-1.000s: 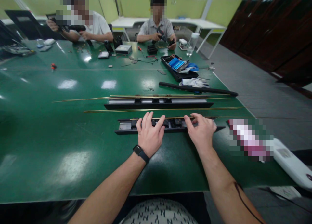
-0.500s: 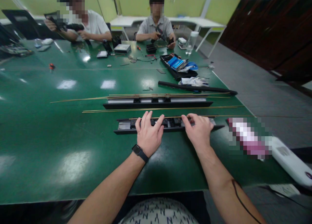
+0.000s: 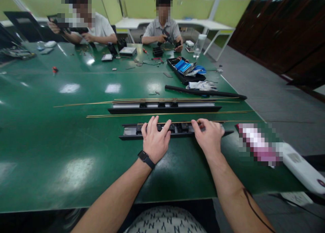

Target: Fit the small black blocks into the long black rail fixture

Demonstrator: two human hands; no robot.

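A black metal channel [image 3: 127, 137] with a silvery inside lies across the table in front of me, with black blocks [image 3: 183, 127] set in it. My left hand [image 3: 155, 138] rests over its left half, fingers spread, touching the channel and blocks. A thin brass-coloured rod [image 3: 177, 122] runs along the channel's far side. Towards the channel's right end, my right hand [image 3: 209, 135] pinches this rod between thumb and fingers; the exact grip is partly hidden. Behind lie two more loose thin rods [image 3: 111, 116] and a second channel [image 3: 165, 110] with several rods along it.
On the green table [image 3: 63, 141] are a black tube [image 3: 205, 91], white gloves [image 3: 203, 86] and a black tray [image 3: 175, 70] of blue packets. A long white device [image 3: 302, 168] lies at right. Two people sit opposite, handling tools.
My right hand has shifted slightly to the right, and the left end of the brass rod has moved right with it. My left hand stays in place on the channel.
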